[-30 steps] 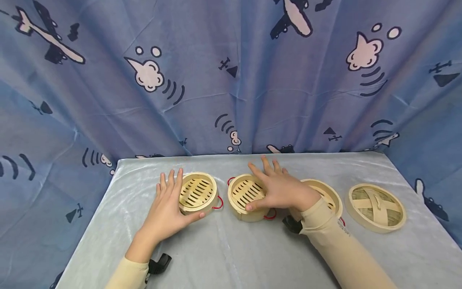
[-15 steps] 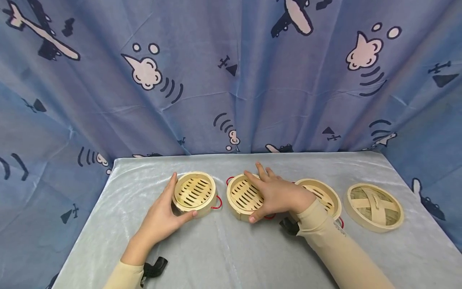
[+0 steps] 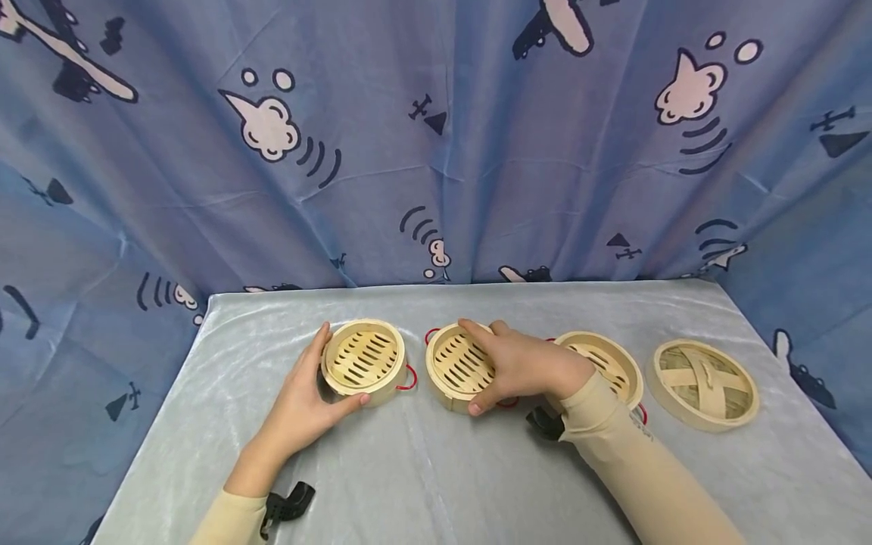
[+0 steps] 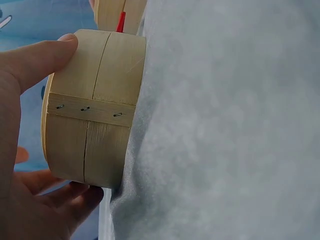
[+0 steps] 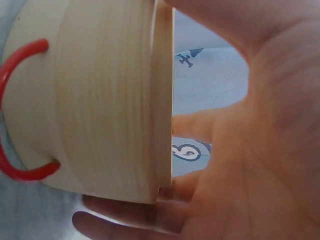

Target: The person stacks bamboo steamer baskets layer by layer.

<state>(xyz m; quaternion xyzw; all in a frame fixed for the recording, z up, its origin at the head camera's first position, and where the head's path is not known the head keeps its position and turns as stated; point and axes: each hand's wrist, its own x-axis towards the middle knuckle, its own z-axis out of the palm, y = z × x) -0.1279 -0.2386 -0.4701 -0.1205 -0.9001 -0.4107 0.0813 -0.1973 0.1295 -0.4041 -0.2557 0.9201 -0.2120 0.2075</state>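
My left hand (image 3: 289, 405) grips the left bamboo steamer basket (image 3: 365, 357), thumb on its near side and fingers round its left side. In the left wrist view that basket's wall (image 4: 92, 142) shows a stapled joint strip, standing on the cloth. The right hand (image 3: 527, 369) spans the middle bamboo steamer basket (image 3: 458, 365) from above, thumb at the near rim and fingers at the far rim. Up close, the right wrist view shows this basket's pale side (image 5: 105, 115) and a red loop handle (image 5: 9, 170). Both baskets have slotted floors with nothing on them.
A third steamer basket (image 3: 616, 352) stands right of the middle one, partly behind the right wrist. Farther right lies a woven bamboo lid (image 3: 708, 382) with crossed bands. A grey cloth (image 3: 409, 484) covers the table, and a blue patterned curtain (image 3: 381, 151) hangs behind it.
My left hand has closed from spread fingers to a hold round the left basket. The right hand's raised fingers have come down onto the middle basket's rim. The baskets stay about in place.
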